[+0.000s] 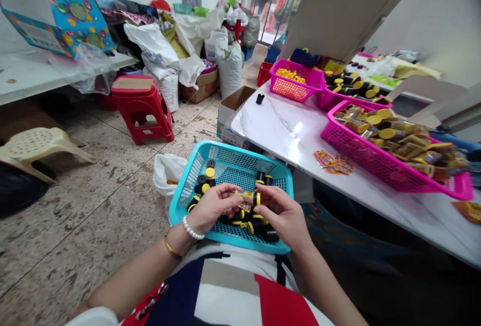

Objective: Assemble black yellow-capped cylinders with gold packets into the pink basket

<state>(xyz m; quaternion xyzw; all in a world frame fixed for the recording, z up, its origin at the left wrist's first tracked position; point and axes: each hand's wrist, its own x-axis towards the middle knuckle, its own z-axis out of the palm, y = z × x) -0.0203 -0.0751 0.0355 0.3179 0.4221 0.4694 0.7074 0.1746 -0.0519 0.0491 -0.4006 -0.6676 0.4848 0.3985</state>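
A turquoise plastic basket (179, 201) rests on my lap, with several small black canisters with yellow lids (210, 173) lying loose in it. Above its middle, a small tube (245, 197) with a yellow printed wrapper and a black-and-yellow end is held level between both hands. My left hand (216, 206) pinches the wrapped end. My right hand (281, 211) has its thumb and fingers closed around the yellow-rimmed end. Whether the wrapper is a sleeve or a flat label, I cannot tell.
On the marble-look table (278, 125) to the right stand a pink basket of wrapped tubes (398, 178), a pink basket of yellow parts (287, 93) and a pile of printed labels (332, 161). One black canister (259, 98) is near its corner. Red stools (141, 105) stand left.
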